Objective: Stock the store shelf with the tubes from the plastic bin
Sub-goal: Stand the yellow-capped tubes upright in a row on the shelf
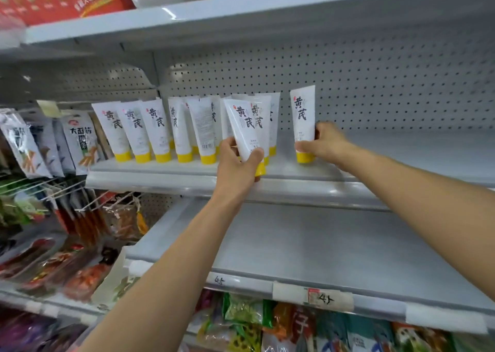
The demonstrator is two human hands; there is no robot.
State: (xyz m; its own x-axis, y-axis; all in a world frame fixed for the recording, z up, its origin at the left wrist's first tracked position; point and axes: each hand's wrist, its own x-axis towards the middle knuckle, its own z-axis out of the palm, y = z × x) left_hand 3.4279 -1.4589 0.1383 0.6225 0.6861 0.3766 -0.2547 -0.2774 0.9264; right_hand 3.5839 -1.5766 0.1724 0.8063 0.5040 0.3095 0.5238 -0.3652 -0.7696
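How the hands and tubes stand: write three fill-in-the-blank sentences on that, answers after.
The left hand holds a tube whose cap is ____.
The right hand holds another tube upright, cap pointing ____.
That tube stands apart from the row of tubes on the shelf, on their ____ side.
Missing: yellow; down; right.

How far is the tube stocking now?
Done: a row of tubes stands cap-down on the shelf. In hand: the left hand grips one tube at the row's front; the right hand grips another tube, upright, right of the row. Left: the shelf's right part is bare; the bin is out of view.
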